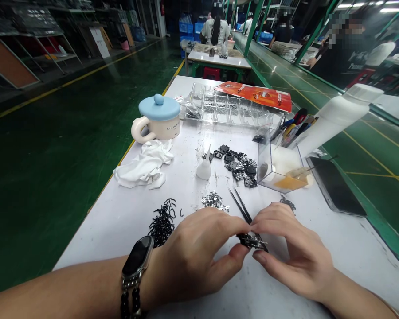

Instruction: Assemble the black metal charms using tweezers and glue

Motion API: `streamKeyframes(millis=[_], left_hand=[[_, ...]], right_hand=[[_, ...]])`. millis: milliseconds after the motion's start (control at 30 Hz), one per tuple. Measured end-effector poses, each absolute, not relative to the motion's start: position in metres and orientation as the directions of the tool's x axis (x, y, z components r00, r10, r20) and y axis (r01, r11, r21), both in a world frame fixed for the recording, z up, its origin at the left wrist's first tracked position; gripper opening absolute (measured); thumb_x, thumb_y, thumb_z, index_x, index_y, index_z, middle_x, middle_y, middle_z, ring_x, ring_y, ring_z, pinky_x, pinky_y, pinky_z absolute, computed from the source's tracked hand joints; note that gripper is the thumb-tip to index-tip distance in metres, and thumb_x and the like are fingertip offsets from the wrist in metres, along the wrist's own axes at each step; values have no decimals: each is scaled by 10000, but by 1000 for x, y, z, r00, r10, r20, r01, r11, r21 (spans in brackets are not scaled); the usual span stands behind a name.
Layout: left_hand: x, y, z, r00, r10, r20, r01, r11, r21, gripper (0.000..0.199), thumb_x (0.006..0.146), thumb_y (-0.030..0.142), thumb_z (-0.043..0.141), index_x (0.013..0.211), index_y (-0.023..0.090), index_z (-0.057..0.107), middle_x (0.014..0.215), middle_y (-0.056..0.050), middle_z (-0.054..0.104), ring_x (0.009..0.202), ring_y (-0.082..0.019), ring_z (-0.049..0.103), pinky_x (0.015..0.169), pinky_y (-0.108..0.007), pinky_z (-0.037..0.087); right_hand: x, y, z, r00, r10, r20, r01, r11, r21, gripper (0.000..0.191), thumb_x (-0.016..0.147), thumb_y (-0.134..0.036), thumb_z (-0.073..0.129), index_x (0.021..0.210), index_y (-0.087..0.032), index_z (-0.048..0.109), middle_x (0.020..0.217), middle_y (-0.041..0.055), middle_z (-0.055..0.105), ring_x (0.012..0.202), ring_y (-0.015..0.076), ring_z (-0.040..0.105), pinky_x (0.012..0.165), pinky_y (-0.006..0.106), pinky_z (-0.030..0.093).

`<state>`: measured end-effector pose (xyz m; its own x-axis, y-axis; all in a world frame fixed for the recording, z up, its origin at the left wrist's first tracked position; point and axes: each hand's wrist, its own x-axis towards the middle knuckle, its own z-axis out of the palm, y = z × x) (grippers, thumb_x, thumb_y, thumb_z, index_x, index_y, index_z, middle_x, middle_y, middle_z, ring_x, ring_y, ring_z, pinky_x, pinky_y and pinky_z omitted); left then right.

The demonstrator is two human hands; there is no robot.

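Note:
Between my two hands, near the front of the white table, is a small black part with metal pieces (251,241). My left hand (199,250), with a watch at the wrist, pinches its left side between thumb and fingers. At its right side the fingers and thumb of my right hand (294,252) are curled round it. Black tweezers (241,206) lie just behind, partly hidden by the right fingertips. Small silver pieces (213,200) are heaped beyond my left hand, and a pile of thin black pieces (162,223) lies to its left.
Black parts (237,164) lie mid-table beside a white nozzle bottle (204,168). A lidded mug (162,124) and white cloth (146,166) are left; a clear box (281,170), white bottle (339,115) and phone (335,186) right. Behind stands a compartment tray (226,116). People sit farther back.

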<state>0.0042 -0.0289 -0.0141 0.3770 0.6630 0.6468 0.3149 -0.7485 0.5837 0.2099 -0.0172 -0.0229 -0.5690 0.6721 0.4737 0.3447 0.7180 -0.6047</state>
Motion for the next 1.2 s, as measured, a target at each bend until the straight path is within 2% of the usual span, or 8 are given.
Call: streamKeyframes(millis=[333,433,667,800,900,1000,1200], left_hand=[[5,-28,-13,408,657,633,314,-753,579,224,734,26,606,953,65,584,822,-96,665,769,-173,618,700,-314,548],[6,-28,-13,426,626,653,304,-779,549,234,730,-9,583,953,60,581,811,-97,661,781,-171,616,713,-311,547],[5,-28,-15,415,648,639,320,-761,565,254,716,-2,587,958,72,569,917,-100,658,874,-168,612,790,-286,543],[4,-29,-15,414,665,621,322,-746,584,333,691,77,654,1009,72,556,979,-96,655,950,-160,609,878,-248,518],[5,-30,-12,398,705,587,336,-708,622,443,645,156,716,1043,73,541,977,-79,655,940,-143,618,884,-199,506],[6,-31,-9,394,738,549,346,-672,655,424,647,146,709,1035,90,547,957,-59,659,903,-124,631,855,-171,508],[6,-30,-10,390,754,528,321,-649,690,402,653,84,667,1035,92,542,947,-59,657,907,-121,632,865,-170,507]], right_hand=[[208,-16,-21,-583,650,488,335,739,-584,243,741,-56,577,967,-141,549,839,58,586,769,168,554,706,385,403],[207,-17,-19,-570,634,523,348,763,-545,224,743,-48,562,947,-141,559,812,57,598,756,168,561,708,388,409],[207,-23,-12,-517,531,671,495,825,-271,128,720,-66,609,810,-156,602,730,27,647,694,149,596,770,406,390],[209,-26,-8,-552,470,688,546,828,-128,70,749,-109,613,769,-176,620,704,7,676,684,131,613,774,384,371],[211,-28,-8,-587,448,674,582,812,-32,65,778,-157,614,773,-222,618,720,-33,688,701,119,621,812,368,365],[213,-30,-11,-543,462,701,613,789,-45,66,802,-183,608,787,-246,618,749,-52,691,752,121,622,873,364,352],[207,-35,-17,-564,450,693,592,805,-41,49,779,-166,644,803,-208,638,753,-31,692,795,117,611,903,355,308]])
